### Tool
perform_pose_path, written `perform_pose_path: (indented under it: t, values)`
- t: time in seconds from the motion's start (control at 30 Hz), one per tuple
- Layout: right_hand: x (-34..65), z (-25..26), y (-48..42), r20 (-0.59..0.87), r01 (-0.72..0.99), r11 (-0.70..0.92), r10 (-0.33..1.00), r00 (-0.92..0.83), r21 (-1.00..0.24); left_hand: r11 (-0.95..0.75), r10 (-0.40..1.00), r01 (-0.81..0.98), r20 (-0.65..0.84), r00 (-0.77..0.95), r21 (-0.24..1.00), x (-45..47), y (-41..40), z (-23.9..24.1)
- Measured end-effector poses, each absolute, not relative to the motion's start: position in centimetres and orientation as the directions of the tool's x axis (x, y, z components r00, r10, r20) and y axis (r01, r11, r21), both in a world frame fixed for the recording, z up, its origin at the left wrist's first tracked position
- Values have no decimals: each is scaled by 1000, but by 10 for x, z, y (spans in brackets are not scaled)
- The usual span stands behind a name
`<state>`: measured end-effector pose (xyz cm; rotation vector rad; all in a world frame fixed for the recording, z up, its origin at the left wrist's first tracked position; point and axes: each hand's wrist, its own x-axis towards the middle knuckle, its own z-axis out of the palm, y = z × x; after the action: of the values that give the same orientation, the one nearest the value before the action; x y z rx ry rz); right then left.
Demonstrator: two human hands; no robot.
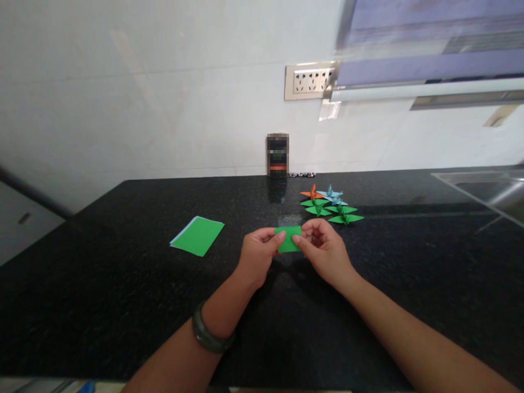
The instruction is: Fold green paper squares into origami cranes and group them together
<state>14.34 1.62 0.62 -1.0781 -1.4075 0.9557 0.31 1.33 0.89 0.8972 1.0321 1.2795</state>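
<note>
Between my two hands is a small folded piece of green paper, held up just above the black countertop. My left hand pinches its left side, thumb on the near face and fingers behind. On the right side, my right hand grips it the same way, its thumb pressed on the paper and the other fingers curled. Just beyond my right hand stand several folded paper cranes: green ones, an orange one and light blue ones. To the left lies a stack of paper sheets, green on top with light blue beneath.
A phone with a blurred screen leans upright against the white wall, a beaded strap beside it. A socket panel is on the wall. A metal sink is set into the black countertop at the right.
</note>
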Motion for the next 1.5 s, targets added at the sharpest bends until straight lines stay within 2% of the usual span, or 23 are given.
perform_pose_path:
  t: [0.23, 0.57, 0.77, 0.87, 1.03, 1.27, 1.5]
  values:
    - [144, 0, 19, 311, 138, 307, 950, 10, -942, 104, 994, -330, -110, 0, 938, 4, 14, 10]
    - [145, 7, 17, 328, 165, 319, 944, 27, -933, 85, 996, -268, -85, 12, 960, 2, 14, 7]
    - [146, 6, 18, 503, 185, 498, 864, -20, -847, 123, 989, -311, -91, 115, 942, 0, 13, 9]
    - [148, 5, 20, 544, 189, 539, 838, -30, -820, 136, 982, -351, -80, 169, 926, -1, 12, 12]
    - [153, 7, 20, 618, 224, 633, 774, -142, -741, 144, 981, -339, -88, 174, 930, -4, 12, 15]
    - [161, 9, 24, 659, 293, 779, 626, -416, -555, 173, 971, -356, -99, 216, 918, -8, 14, 14]
    - [168, 11, 28, 600, 297, 794, 599, -530, -530, 219, 960, -391, -126, 249, 894, -7, 14, 14]
